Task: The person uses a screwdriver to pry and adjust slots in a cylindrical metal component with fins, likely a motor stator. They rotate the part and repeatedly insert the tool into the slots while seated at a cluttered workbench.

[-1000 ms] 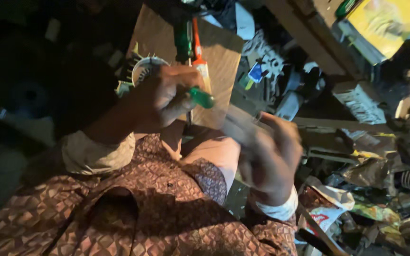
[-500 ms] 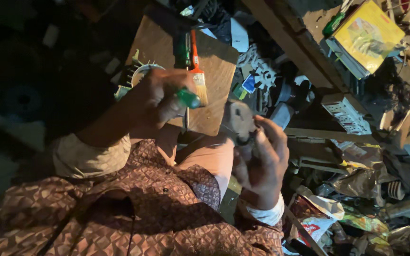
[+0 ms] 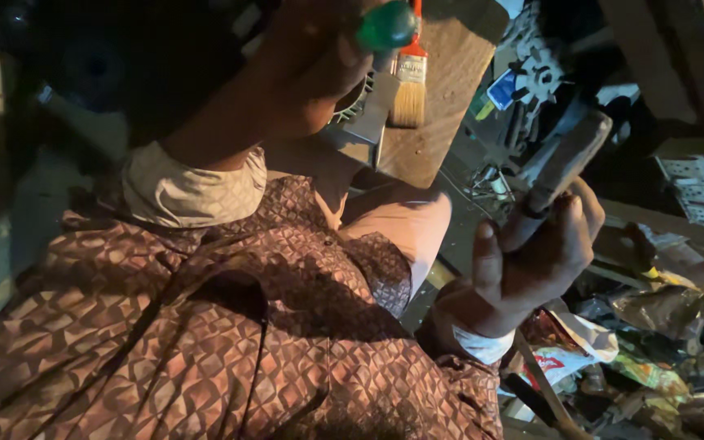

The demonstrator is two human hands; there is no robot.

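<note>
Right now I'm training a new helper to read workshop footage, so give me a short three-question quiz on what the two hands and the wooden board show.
1. True or false: the right hand grips a dark wooden-looking handle.
2. What colour is the rounded tool end at the left hand? A red, B green, C yellow
3. Fill in: the orange-handled paintbrush lies on the ___ board.

Key: 1 true; 2 B; 3 wooden
</note>
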